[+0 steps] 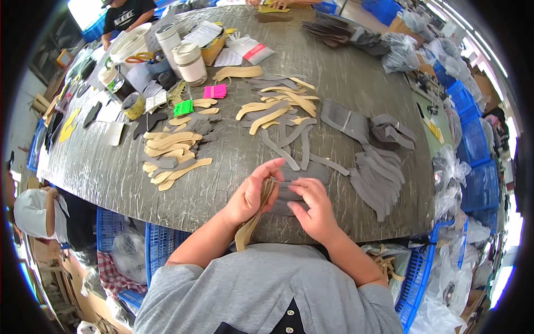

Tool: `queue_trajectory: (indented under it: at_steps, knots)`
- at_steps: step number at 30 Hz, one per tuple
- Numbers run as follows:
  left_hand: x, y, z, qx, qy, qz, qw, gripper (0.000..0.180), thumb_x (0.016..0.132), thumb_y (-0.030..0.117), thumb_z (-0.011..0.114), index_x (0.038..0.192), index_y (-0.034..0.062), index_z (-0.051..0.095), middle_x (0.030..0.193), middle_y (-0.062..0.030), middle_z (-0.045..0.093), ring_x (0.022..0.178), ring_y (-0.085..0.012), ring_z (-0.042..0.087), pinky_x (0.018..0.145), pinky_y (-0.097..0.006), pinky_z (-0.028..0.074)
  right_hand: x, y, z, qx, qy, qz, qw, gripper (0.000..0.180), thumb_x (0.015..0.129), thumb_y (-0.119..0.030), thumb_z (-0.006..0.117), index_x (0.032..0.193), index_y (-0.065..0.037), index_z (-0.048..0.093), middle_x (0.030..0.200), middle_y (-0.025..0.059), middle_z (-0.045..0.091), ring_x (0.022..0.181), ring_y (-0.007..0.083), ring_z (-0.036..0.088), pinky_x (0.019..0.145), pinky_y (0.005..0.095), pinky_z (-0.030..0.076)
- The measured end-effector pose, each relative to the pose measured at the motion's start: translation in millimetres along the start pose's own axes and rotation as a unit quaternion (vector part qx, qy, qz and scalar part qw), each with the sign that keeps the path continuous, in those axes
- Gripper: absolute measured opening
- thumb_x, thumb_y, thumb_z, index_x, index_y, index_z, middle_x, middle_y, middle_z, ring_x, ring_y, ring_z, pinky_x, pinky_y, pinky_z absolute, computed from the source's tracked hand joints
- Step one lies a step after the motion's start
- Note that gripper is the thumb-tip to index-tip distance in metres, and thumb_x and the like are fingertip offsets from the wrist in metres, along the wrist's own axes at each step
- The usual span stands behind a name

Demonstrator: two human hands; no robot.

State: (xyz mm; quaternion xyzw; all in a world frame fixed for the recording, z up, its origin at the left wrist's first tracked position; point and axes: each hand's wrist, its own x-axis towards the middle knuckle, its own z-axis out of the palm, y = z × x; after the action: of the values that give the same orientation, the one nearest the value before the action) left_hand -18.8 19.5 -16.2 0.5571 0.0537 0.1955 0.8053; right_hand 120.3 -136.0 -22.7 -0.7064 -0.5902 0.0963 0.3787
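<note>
1. Tan strips [253,217] — a thin stack of long curved pieces, held at the near table edge. Long axis runs steeply: upper end points away toward the table centre, lower end hangs past the edge toward the person's chest.
2. Left hand [250,195] is closed around the stack's upper part, thumb on one side, fingers wrapped over the top.
3. Right hand [314,209] lies just beside it, fingers bent, tips resting on grey pieces [286,195] between the two hands; whether it pinches one cannot be told.
4. Table [111,172] — dark, wrinkled surface.
5. Right of the hands: a fanned grey pile [378,178], long axes running away from the person.
6. Left and beyond: a tan pile [169,161] mixed with grey; further tan and grey strips [283,111] scattered mid-table.
7. Far left: green tag [183,107], pink tag [215,91], tape roll [133,106], white cups [190,61].
8. Blue crates [473,145] stand along the right side.
</note>
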Motion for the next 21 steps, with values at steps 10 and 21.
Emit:
queue_trajectory:
  at_steps: [10, 21]
  knots:
    - [12.0, 10.4, 23.2, 0.461, -0.11, 0.12, 0.872, 0.118, 0.068, 0.082, 0.05, 0.152, 0.0076, 0.014, 0.123, -0.0225, 0.042, 0.087, -0.0408, 0.059, 0.073, -0.044, 0.052, 17.6, -39.1, -24.1, 0.175, 0.042, 0.117, 0.977, 0.006, 0.081, 0.0, 0.068, 0.086, 0.003, 0.068, 0.081, 0.0112, 0.068, 0.072, 0.0199, 0.065, 0.063, 0.0313, 0.049]
    - [11.0, 11.6, 29.7, 0.393, -0.14, 0.106, 0.903, 0.113, 0.075, 0.079, 0.05, 0.152, 0.0051, 0.013, 0.125, -0.0224, 0.04, 0.091, -0.0367, 0.058, 0.074, -0.04, 0.052, 11.1, -27.6, -25.3, 0.379, -0.006, 0.205, 0.903, 0.004, 0.083, 0.0, 0.066, 0.084, 0.004, 0.068, 0.078, 0.0025, 0.066, 0.072, 0.007, 0.059, 0.061, 0.0228, 0.046]
